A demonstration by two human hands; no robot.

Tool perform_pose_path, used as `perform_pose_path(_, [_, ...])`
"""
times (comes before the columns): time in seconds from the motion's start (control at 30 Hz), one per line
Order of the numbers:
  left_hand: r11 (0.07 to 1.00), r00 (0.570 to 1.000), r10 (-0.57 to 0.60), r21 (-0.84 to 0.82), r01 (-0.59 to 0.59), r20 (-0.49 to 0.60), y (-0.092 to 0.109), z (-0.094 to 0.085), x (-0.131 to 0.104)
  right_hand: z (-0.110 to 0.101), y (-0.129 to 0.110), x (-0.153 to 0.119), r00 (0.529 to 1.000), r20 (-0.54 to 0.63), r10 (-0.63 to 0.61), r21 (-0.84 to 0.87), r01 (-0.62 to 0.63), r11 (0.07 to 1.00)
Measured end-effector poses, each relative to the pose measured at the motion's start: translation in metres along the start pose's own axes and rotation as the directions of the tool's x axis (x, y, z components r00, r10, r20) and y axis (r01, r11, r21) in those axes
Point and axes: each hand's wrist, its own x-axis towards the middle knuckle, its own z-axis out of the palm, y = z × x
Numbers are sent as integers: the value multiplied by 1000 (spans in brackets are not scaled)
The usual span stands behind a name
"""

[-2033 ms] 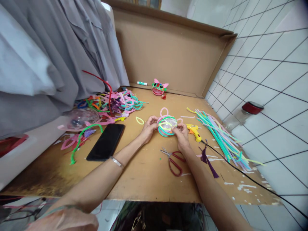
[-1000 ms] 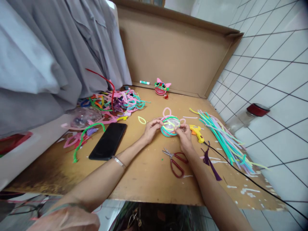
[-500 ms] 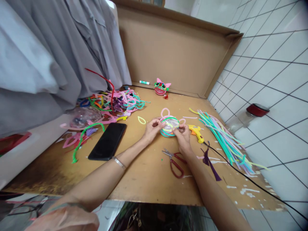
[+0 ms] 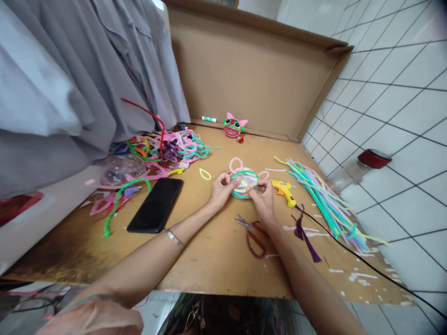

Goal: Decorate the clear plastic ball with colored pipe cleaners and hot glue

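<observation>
Between my hands is a clear round shell [image 4: 248,177] edged with green and teal pipe cleaner, with pink loops at its top left and right. My left hand [image 4: 222,190] grips its left side, thumb over the front. On the right side my right hand [image 4: 263,199] holds it, its thumb at the pale yellow strip on the shell's face. Red-handled scissors [image 4: 255,242] lie open just below my hands. A yellow glue gun [image 4: 287,191] rests right beside my right hand. A yellow leaf-shaped loop [image 4: 205,174] lies to the left.
A black phone [image 4: 155,205] and a tangled pile of pipe cleaners [image 4: 174,146] occupy the left. Straight pipe cleaners [image 4: 317,200], a purple tassel [image 4: 307,239] and a black cord are right. A finished-looking face ornament [image 4: 233,126] sits by the cardboard wall [image 4: 244,70].
The shell has tilted and shifted slightly left in my hands. My right thumb has moved left over the shell's face.
</observation>
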Motion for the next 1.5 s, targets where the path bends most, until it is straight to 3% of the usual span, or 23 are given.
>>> perform_pose_path(0.1, [1000,1000,7,8,-7,0,-1,0,1,0,-3,0,997,-8,82,43,-82,996])
perform_pose_path(0.33, [1000,1000,9,12,-9,11,-3,-3,2,0,-5,2,994,-19,111,81,-109,991])
perform_pose_path(0.7, [997,962,-71,35,65,263,-1,-12,10,-3,0,6,994,7,108,156,-108,982])
perform_pose_path(1.13, [996,958,-37,89,12,284,-4,-20,15,-2,-2,6,982,4,186,184,-184,966])
perform_pose_path(1.5, [997,972,-27,77,10,234,-2,-21,18,-5,6,8,995,18,101,126,-102,987])
